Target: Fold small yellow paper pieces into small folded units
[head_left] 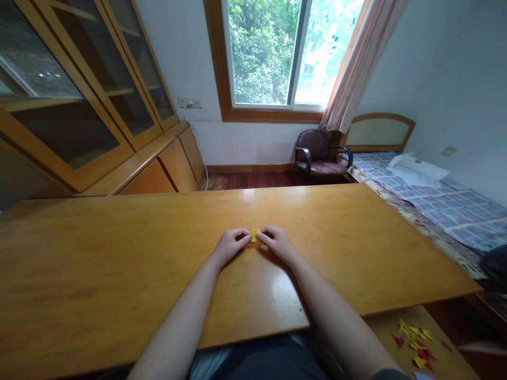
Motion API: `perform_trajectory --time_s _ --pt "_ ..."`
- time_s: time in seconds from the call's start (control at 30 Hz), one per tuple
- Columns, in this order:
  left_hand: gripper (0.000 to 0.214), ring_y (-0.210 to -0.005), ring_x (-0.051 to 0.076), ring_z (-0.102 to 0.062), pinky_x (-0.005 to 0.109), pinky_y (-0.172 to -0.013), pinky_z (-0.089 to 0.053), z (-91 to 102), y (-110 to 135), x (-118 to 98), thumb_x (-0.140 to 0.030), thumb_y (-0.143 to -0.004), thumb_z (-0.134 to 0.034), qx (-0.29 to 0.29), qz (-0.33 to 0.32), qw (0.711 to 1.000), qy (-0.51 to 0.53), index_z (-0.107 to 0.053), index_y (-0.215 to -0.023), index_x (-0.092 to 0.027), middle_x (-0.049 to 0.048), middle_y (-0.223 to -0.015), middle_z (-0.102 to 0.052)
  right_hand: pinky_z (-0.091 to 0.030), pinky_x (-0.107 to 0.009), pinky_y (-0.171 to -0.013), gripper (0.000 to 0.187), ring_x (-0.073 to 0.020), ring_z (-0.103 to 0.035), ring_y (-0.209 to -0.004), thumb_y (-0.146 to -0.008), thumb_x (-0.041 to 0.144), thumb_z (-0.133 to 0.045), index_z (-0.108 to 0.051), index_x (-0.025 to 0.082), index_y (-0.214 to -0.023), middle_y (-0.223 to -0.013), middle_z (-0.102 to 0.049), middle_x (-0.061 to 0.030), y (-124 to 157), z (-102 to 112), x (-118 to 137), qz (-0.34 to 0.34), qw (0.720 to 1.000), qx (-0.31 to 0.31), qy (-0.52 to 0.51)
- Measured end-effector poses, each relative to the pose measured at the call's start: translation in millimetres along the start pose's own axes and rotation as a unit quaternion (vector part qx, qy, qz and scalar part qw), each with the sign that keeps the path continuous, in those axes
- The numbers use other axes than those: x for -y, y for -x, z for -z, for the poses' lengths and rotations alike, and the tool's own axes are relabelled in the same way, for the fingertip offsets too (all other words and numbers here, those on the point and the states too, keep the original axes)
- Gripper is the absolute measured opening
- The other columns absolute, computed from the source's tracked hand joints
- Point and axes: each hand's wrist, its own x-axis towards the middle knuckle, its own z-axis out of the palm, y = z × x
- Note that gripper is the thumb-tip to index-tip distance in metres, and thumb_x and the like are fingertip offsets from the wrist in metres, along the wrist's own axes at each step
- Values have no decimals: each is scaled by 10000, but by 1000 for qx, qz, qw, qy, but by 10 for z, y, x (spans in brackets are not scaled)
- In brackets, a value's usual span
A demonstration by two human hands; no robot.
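Observation:
A small piece of folded yellow paper (254,236) is held just above the middle of the wooden table (119,264). My left hand (230,246) pinches its left end between thumb and fingers. At the right end, my right hand (278,241) is closed on the same paper. Both forearms reach in from the front edge of the table. The fingertips cover parts of the paper, and its exact folds are too small to make out.
Several yellow and red folded paper pieces (420,343) lie on a lower surface (386,338) at the front right. Beyond the table stand a brown armchair (319,153), a bed (431,195) at right and a glass-doored cabinet (99,79) at left.

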Motion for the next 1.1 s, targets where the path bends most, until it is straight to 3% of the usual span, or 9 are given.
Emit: perform_trajectory --time_s 1.1 --pt "238 -739 162 -614 241 -707 -444 5 3 -16 -342 -855 -560 5 7 1000 3 -688 -767 -161 10 -754 -687 -394 -230 -618 249 -133 -528 -647 -858 382 -617 -655 157 -759 -679 -600 9 10 5 29 -8 1000 14 9"
